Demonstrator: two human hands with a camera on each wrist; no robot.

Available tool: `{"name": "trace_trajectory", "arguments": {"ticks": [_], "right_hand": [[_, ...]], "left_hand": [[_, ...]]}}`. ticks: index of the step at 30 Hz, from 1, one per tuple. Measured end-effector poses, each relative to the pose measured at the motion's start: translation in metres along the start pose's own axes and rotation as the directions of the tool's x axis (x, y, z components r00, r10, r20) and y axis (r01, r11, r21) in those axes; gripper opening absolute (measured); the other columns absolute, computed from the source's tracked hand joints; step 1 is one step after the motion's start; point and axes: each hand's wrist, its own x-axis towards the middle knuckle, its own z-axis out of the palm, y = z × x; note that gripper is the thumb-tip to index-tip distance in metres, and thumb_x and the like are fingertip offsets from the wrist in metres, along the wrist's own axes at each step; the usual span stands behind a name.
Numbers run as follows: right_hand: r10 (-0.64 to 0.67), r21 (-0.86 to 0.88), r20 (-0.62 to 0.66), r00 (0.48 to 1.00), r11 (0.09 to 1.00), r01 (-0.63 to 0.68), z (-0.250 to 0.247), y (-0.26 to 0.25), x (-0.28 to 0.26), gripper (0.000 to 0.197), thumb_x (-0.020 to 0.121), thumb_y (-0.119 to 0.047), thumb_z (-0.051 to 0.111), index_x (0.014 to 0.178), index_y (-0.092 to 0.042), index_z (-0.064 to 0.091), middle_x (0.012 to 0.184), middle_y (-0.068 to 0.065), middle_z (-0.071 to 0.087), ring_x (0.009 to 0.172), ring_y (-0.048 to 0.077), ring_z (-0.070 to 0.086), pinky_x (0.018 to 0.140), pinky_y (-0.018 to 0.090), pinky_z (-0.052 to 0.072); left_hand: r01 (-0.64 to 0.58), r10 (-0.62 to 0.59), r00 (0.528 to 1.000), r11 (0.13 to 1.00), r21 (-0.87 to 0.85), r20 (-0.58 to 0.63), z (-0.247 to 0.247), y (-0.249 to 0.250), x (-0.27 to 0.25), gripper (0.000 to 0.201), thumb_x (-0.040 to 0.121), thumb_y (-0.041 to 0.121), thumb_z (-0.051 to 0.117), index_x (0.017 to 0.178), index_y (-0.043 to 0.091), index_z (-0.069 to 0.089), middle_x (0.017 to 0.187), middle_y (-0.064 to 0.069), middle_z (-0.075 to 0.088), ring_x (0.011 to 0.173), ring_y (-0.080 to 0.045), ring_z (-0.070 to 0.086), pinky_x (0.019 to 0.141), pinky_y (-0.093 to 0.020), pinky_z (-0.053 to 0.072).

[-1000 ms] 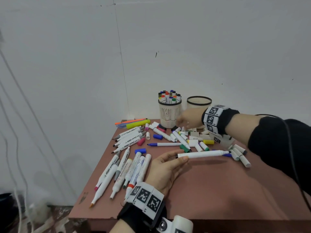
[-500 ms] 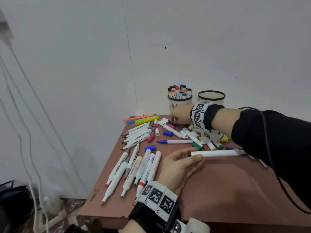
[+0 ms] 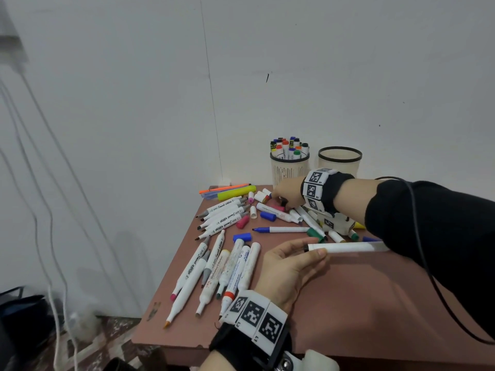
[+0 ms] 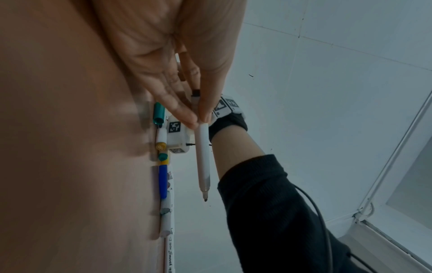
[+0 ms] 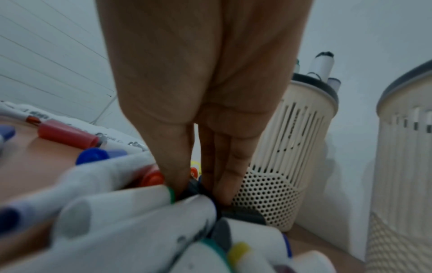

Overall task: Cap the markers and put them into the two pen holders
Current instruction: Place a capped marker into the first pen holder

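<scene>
My left hand (image 3: 313,249) pinches one end of a white marker (image 3: 345,247) and holds it level above the table; in the left wrist view the marker (image 4: 202,153) has a bare dark tip and is pinched by my left hand (image 4: 198,120). My right hand (image 3: 281,200) reaches down into the pile in front of the left pen holder (image 3: 289,170), which is full of capped markers. In the right wrist view the thumb and fingers of my right hand (image 5: 198,192) pinch a small black cap (image 5: 194,186). The right pen holder (image 3: 339,162) looks empty.
Several uncapped markers (image 3: 227,261) lie in rows on the left half of the brown table (image 3: 348,303), with loose blue, pink and green caps among them. A yellow highlighter (image 3: 235,192) lies at the back edge. Cables (image 3: 40,183) hang beyond the table's left side.
My right hand has moved left from beside the holders and dropped onto the pile, closing on a black cap. The left hand keeps holding the white marker in place.
</scene>
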Motion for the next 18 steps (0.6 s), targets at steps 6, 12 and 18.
{"name": "trace_trajectory", "arguments": {"ticks": [6,12,18], "right_hand": [[-0.018,0.022,-0.020,1.000,1.000,0.018,-0.008,0.005,-0.014,0.032,0.091,-0.007,0.056,0.123,-0.006,0.056,0.119,0.009,0.058,0.108,0.025,0.055,0.079,0.024,0.038],[0.030,0.180,-0.197,0.980,0.984,0.006,-0.034,0.024,-0.052,0.028,0.092,-0.006,0.054,0.118,-0.014,0.062,0.111,0.001,0.061,0.103,0.013,0.055,0.079,0.020,0.039],[0.135,0.342,-0.494,0.859,0.938,0.050,-0.050,0.033,-0.113,0.026,0.090,-0.004,0.058,0.113,-0.014,0.065,0.113,0.005,0.064,0.091,0.008,0.051,0.081,0.019,0.038]], "left_hand": [[0.002,-0.002,1.000,1.000,0.005,-0.002,-0.001,0.000,0.001,0.019,0.077,-0.016,0.062,0.091,-0.003,0.066,0.082,-0.017,0.070,0.067,-0.022,0.070,0.059,-0.021,0.056],[0.003,-0.003,1.000,1.000,-0.025,-0.016,0.001,0.001,0.000,0.020,0.079,-0.018,0.059,0.094,-0.006,0.065,0.084,-0.019,0.069,0.066,-0.022,0.070,0.057,-0.021,0.056],[0.015,-0.016,0.999,0.999,-0.028,-0.050,0.000,-0.001,0.002,0.024,0.080,-0.016,0.060,0.102,-0.007,0.062,0.091,-0.019,0.067,0.070,-0.019,0.070,0.060,-0.024,0.057]]}}
